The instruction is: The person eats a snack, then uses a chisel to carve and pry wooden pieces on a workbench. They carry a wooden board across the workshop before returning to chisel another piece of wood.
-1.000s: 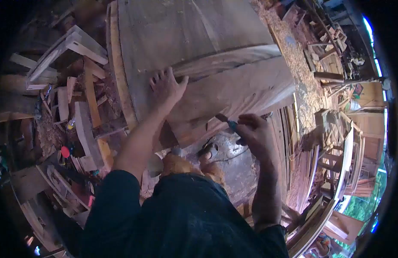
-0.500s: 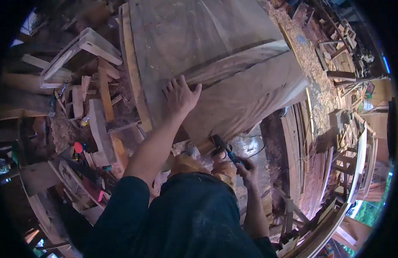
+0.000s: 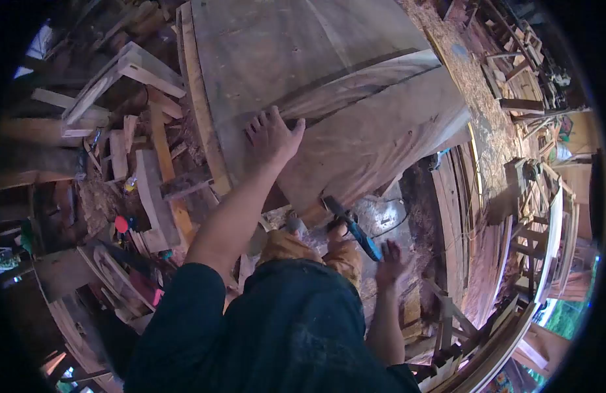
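Note:
My left hand (image 3: pixel 275 139) lies flat on a large wooden panel (image 3: pixel 276 52), fingers spread, beside a rough gap along the surface. A curved, strongly grained board (image 3: pixel 381 131) lies on the near side of that gap. At the board's near edge rests a slim black-and-blue hand tool (image 3: pixel 358 232); its exact kind is hard to make out. Just past the tool's blue end is my right hand (image 3: pixel 391 265), slightly blurred, with fingers apart and nothing visible in them. The tool's black end touches or overlaps the board's edge.
Wood offcuts (image 3: pixel 152 190) and an angled wooden frame (image 3: pixel 123 75) crowd the left side. Long planks (image 3: pixel 453 216) stand to the right, near a strip of floor covered in shavings (image 3: pixel 493 150). A dark cable loops near the tool. My feet are below the board.
My right hand has let go of the black-and-blue tool and moved slightly right and down, its fingers opening. The tool now rests against the board unheld. My left hand has stayed in place.

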`<action>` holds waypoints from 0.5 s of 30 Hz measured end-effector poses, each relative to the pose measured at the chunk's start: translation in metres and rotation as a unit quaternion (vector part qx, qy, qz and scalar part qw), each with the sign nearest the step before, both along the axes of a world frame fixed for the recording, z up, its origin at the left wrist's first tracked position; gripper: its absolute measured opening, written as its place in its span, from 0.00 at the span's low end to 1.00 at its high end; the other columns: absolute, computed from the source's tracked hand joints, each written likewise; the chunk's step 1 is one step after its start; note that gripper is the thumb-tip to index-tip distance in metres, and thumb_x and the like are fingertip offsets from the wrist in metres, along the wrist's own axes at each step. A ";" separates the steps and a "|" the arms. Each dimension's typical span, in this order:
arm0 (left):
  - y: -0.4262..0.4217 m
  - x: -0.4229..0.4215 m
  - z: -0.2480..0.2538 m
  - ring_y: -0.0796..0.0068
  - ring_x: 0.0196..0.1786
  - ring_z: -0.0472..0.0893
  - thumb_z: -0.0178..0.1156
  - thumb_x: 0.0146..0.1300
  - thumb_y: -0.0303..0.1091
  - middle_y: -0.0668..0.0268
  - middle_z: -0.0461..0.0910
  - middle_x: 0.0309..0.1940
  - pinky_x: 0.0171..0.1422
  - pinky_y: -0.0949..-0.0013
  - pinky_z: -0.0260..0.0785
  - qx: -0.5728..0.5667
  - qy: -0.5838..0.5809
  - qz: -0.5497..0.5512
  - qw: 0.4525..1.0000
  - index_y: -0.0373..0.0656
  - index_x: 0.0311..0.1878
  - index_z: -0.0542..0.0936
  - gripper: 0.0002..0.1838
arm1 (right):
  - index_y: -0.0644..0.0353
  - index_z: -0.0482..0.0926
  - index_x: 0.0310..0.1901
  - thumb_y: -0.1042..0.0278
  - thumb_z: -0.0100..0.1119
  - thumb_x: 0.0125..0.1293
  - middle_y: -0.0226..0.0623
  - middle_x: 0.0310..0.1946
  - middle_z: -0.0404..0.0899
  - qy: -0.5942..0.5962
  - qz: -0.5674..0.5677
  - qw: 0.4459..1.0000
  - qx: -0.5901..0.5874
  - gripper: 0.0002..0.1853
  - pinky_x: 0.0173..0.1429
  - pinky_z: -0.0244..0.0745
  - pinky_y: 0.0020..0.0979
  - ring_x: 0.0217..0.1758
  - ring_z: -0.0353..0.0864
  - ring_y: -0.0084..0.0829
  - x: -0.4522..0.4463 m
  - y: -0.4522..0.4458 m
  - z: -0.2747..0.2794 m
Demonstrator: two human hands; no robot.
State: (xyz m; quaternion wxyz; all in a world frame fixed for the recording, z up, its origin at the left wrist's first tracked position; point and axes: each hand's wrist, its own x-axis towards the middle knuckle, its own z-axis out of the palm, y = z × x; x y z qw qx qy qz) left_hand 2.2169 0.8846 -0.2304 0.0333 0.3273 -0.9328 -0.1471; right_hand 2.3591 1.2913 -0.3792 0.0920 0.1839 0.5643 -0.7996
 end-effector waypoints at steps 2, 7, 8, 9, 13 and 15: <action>0.003 0.005 0.002 0.42 0.70 0.68 0.56 0.66 0.65 0.44 0.71 0.66 0.74 0.41 0.56 0.020 0.014 -0.009 1.000 0.38 0.71 0.68 0.43 | 0.67 0.78 0.56 0.33 0.45 0.75 0.54 0.58 0.78 -0.135 -0.170 0.952 -0.216 0.37 0.67 0.73 0.47 0.61 0.79 0.47 -0.023 -0.073 0.105; -0.009 -0.004 0.002 0.43 0.70 0.68 0.58 0.65 0.64 0.44 0.72 0.65 0.75 0.40 0.54 0.017 0.016 -0.008 1.000 0.37 0.70 0.68 0.42 | 0.68 0.79 0.52 0.40 0.52 0.74 0.56 0.50 0.81 -0.185 0.016 0.977 -0.101 0.31 0.50 0.83 0.41 0.48 0.84 0.48 -0.053 -0.067 0.130; -0.008 -0.005 0.005 0.43 0.70 0.68 0.58 0.65 0.64 0.44 0.73 0.65 0.75 0.40 0.54 0.016 0.011 -0.002 1.000 0.37 0.69 0.69 0.42 | 0.67 0.79 0.51 0.42 0.54 0.73 0.54 0.47 0.82 -0.200 0.058 0.977 -0.039 0.29 0.46 0.83 0.39 0.44 0.85 0.46 -0.056 -0.059 0.131; -0.008 -0.005 0.006 0.43 0.69 0.69 0.58 0.64 0.64 0.44 0.73 0.64 0.75 0.40 0.54 0.015 0.002 0.004 1.000 0.37 0.69 0.69 0.42 | 0.67 0.80 0.51 0.43 0.55 0.73 0.53 0.43 0.83 -0.217 0.099 0.971 0.024 0.28 0.42 0.83 0.37 0.40 0.86 0.43 -0.058 -0.053 0.130; -0.004 0.000 -0.006 0.44 0.71 0.68 0.58 0.64 0.64 0.44 0.72 0.65 0.76 0.42 0.53 0.023 0.016 0.009 1.000 0.38 0.69 0.69 0.42 | 0.70 0.81 0.47 0.62 0.62 0.68 0.45 0.36 0.84 -0.061 0.336 0.907 0.246 0.17 0.34 0.80 0.29 0.33 0.86 0.32 -0.091 -0.113 0.274; -0.010 0.000 0.005 0.43 0.72 0.67 0.58 0.64 0.64 0.44 0.71 0.67 0.77 0.42 0.52 0.066 0.025 -0.006 0.998 0.38 0.70 0.68 0.43 | 0.71 0.82 0.48 0.66 0.64 0.66 0.43 0.35 0.84 -0.026 0.338 0.904 0.261 0.16 0.34 0.80 0.28 0.32 0.85 0.29 -0.099 -0.133 0.293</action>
